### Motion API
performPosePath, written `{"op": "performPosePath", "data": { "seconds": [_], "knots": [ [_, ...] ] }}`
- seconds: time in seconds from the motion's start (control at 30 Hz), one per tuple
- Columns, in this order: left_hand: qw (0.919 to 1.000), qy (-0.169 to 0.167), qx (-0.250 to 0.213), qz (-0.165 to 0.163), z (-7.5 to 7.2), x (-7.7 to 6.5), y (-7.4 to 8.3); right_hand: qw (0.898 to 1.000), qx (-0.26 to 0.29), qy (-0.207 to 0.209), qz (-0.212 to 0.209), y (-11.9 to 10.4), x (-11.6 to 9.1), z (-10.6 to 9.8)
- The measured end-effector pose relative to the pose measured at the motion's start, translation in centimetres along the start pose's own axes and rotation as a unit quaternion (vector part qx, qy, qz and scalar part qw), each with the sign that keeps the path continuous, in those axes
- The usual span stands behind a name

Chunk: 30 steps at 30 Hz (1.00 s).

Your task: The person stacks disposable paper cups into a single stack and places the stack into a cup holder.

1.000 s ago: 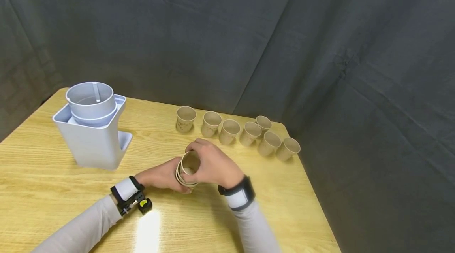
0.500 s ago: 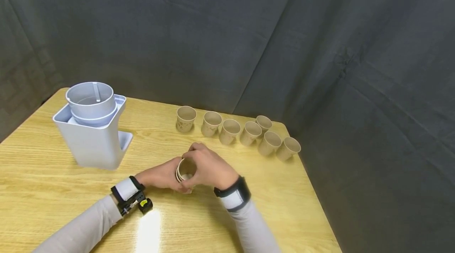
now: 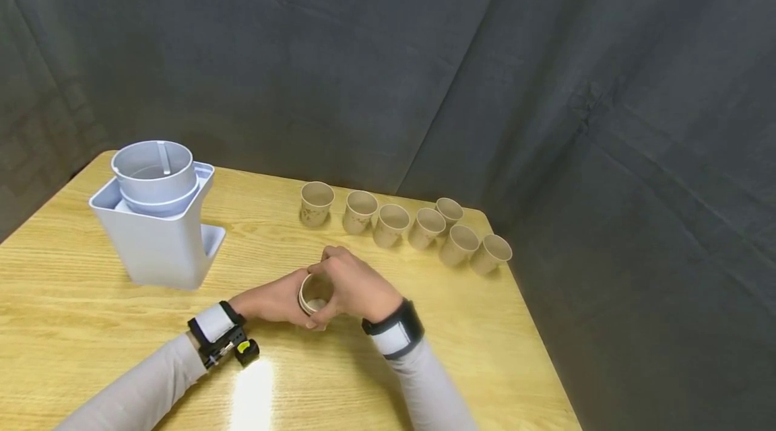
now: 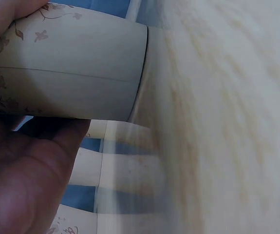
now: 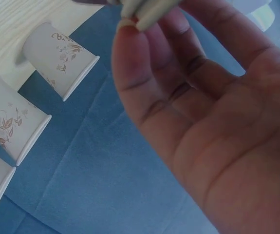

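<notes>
A stack of nested paper cups stands upright in the middle of the table, mouth up. My left hand grips it from the left side. In the left wrist view the outer paper cup shows a floral print and a seam, its base right at the tabletop, with the left thumb and fingers around it. My right hand pinches the upper rims from the right and above, its fingers curled over the far edge. In the right wrist view the thumb and fingertips meet at the rims, mostly cut off by the frame.
Several single paper cups stand upright in a curved row toward the back right of the table. At the left is a white box-shaped dispenser with a round grey container on top. A dark curtain hangs behind.
My right hand has moved down and slightly left, pushing the inner cup deeper into the stack, so the rims now sit closer together. The left hand has stayed in place.
</notes>
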<state>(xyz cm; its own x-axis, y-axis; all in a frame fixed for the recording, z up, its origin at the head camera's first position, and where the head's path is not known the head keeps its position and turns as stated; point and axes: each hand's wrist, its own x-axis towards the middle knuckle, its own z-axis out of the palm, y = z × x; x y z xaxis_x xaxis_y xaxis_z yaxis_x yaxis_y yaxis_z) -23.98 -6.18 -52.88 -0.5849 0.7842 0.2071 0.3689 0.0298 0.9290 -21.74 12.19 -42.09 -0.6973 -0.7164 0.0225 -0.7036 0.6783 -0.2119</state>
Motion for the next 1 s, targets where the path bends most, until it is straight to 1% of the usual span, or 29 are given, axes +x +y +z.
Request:
{"op": "performPosePath", "data": {
  "seconds": [0.2,0.33,0.4,0.43,0.5,0.57,0.63,0.67,0.73,0.83,1.0],
  "knots": [
    [0.9999,0.003,0.014,0.004,-0.3,-0.2,-0.2,1.0,0.007,0.006,-0.013,-0.1,0.5,0.2],
    [1.0,-0.001,0.009,0.001,-0.5,-0.4,0.0,1.0,0.004,0.0,-0.014,-0.2,0.7,0.1],
    [0.9999,0.001,0.012,-0.003,-0.6,-0.4,0.1,1.0,0.025,-0.014,-0.001,0.1,0.7,-0.1],
    [0.9997,0.005,0.02,-0.01,-0.5,-0.4,0.2,0.999,0.039,-0.022,0.006,0.4,0.7,-0.4],
    [0.9995,0.009,0.021,-0.021,-0.5,-0.3,0.3,0.997,0.068,-0.023,0.015,1.2,0.7,-0.7],
    [0.9996,0.012,0.013,-0.024,-0.3,-0.2,0.3,0.994,0.103,-0.008,0.026,2.3,0.9,-1.0],
    [0.9995,0.015,0.002,-0.027,-0.2,-0.1,0.2,0.991,0.126,0.026,0.023,3.7,1.5,-1.0],
    [0.9996,0.014,-0.008,-0.024,-0.1,-0.1,0.2,0.99,0.135,0.047,0.02,4.4,1.8,-0.9],
    [0.9995,0.017,-0.014,-0.024,0.0,-0.1,0.1,0.985,0.149,0.081,0.02,5.7,2.8,-0.5],
    [0.999,0.025,-0.011,-0.034,0.2,-0.1,0.1,0.984,0.14,0.112,0.015,7.2,4.6,0.4],
    [0.999,0.027,-0.008,-0.035,0.5,0.0,0.2,0.986,0.103,0.132,0.002,8.4,7.6,1.6]
  ]
}}
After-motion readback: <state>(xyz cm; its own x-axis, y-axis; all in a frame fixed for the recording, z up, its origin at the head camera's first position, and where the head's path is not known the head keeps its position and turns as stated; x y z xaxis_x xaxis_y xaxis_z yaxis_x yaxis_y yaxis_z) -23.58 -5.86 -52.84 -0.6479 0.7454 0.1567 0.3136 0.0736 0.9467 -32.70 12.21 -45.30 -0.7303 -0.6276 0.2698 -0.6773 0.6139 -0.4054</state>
